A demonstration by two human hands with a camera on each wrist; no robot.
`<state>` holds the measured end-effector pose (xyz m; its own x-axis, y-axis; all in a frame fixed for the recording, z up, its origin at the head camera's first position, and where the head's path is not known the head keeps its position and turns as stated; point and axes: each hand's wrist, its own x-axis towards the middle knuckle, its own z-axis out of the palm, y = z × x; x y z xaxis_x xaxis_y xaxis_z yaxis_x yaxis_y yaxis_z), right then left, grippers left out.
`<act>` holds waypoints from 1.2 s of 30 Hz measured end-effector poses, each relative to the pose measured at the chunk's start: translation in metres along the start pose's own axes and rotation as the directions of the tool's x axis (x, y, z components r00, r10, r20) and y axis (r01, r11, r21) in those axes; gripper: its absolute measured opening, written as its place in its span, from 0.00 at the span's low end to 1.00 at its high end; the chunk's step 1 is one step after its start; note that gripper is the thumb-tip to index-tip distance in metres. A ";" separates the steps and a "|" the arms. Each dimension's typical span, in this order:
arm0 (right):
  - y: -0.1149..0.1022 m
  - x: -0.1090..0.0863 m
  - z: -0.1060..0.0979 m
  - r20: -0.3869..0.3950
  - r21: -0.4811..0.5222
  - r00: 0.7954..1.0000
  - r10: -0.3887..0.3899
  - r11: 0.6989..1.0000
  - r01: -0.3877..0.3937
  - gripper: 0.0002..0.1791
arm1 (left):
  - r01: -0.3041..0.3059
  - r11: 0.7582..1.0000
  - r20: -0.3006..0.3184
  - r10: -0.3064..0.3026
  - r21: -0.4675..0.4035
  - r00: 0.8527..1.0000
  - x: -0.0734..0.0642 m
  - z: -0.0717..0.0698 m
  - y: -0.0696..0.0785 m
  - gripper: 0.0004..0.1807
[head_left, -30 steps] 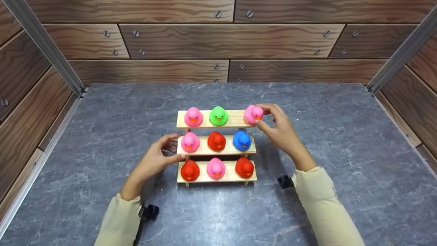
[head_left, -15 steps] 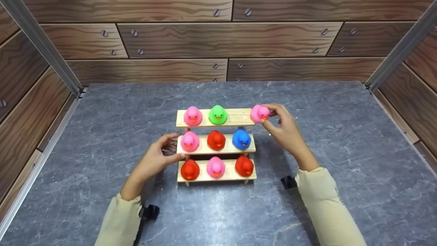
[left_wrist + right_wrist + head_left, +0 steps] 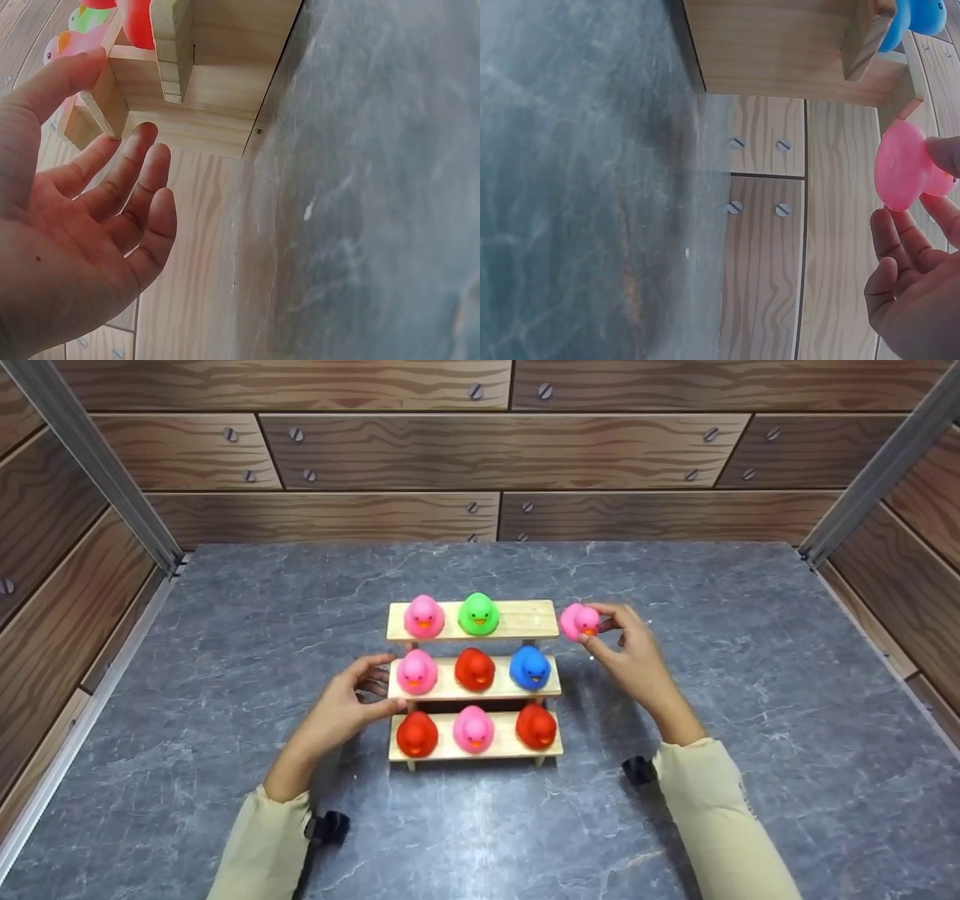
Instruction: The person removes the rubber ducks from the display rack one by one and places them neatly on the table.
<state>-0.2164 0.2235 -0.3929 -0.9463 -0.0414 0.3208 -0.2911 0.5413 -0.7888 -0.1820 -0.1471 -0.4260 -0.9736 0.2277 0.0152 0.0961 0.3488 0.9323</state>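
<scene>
A pink rubber duck is pinched between the thumb and fingers of my right hand, just off the right end of the top tier. In the right wrist view the duck shows its rounded underside, apart from the wood. My left hand holds the left end of the middle tier of a wooden three-tier stand, thumb at the front edge and index finger at the back. The left wrist view shows the remaining fingers of the left hand loosely bent beside the stand.
The top tier bears a pink duck and a green duck. Pink, red and blue ducks line the middle tier; red, pink and red ducks line the bottom. A grey marbled tabletop lies below, with wood-patterned walls around.
My right hand has carried the pink duck rightward off the top tier's right end, then slightly lower in the head view. The left hand stays on the stand.
</scene>
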 end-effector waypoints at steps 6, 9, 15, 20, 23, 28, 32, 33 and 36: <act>0.010 -0.003 0.002 0.016 -0.003 0.999 0.031 1.000 -0.031 0.22 | 0.006 1.000 0.010 -0.006 -0.008 1.000 0.000 0.002 -0.001 0.35; 0.014 -0.003 0.001 0.024 -0.011 0.999 0.041 0.999 -0.040 0.22 | 0.007 1.000 0.010 -0.006 -0.012 1.000 0.001 0.002 0.000 0.35; 0.021 -0.002 0.000 0.046 -0.023 0.997 0.067 0.998 -0.066 0.22 | 0.002 1.000 0.013 -0.002 0.004 1.000 0.001 0.001 0.000 0.35; 0.025 -0.003 -0.001 0.074 -0.030 0.993 0.092 0.995 -0.090 0.23 | -0.005 1.000 0.018 0.005 0.007 1.000 0.000 0.000 0.000 0.35; 0.027 -0.003 -0.001 0.083 -0.041 0.992 0.096 0.995 -0.093 0.22 | -0.006 1.000 0.018 0.006 0.002 1.000 0.000 0.000 0.000 0.35; 0.031 -0.001 -0.001 0.088 -0.077 0.990 0.107 0.992 -0.100 0.21 | -0.007 1.000 0.017 0.007 0.000 1.000 0.000 -0.001 0.000 0.35; 0.034 0.001 0.000 0.114 -0.118 0.985 0.127 0.987 -0.113 0.22 | -0.006 1.000 0.013 0.006 -0.006 1.000 0.000 -0.001 -0.001 0.35; 0.035 0.001 0.000 0.123 -0.127 0.984 0.132 0.985 -0.116 0.23 | -0.003 1.000 0.012 0.003 -0.008 1.000 0.000 0.000 -0.001 0.35; 0.036 0.003 -0.001 0.151 -0.145 0.978 0.147 0.981 -0.125 0.24 | 0.000 1.000 0.008 0.001 -0.014 1.000 0.000 0.000 0.001 0.35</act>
<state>-0.2291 0.2439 -0.4195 -0.9891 -0.0877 0.1183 -0.1467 0.6582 -0.7385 -0.1822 -0.1470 -0.4253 -0.9718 0.2354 0.0127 0.0936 0.3361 0.9372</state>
